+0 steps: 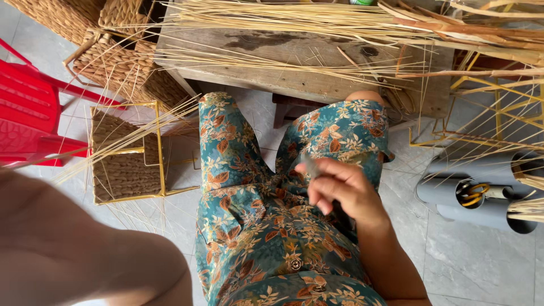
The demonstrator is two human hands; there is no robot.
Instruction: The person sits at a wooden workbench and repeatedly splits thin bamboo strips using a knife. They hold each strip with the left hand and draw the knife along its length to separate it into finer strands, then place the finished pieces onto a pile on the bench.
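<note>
Chair (28, 113) of red plastic sits at the far left, and below it our left arm (73, 249) fills the corner as a blur; its hand is out of the picture, so we cannot tell what it is doing. Beside the chair a yellow wire frame (158, 147) stands on the grey tiled floor (476, 260) with a woven fibre panel (122, 170) inside it, and more woven baskets (113, 62) are stacked behind. Ahead, a worn wooden bench (294, 62) carries loose pale reed strands (317, 22) that spill over its edge. We sit with our knees in teal floral cloth (255, 226). Over the lap our right hand (340, 187) pinches a small grey object (310, 166) between thumb and fingertips; it is too blurred to name. Holding it well, in our judgement, means a firm fingertip grip kept over the lap, so it lands on the cloth if dropped. Further right, grey plastic tubes (481, 192) lie stacked, one holding yellow-handled scissors (473, 194), with more yellow frames (498, 107) behind them. No packages, labels or signs show anywhere.
</note>
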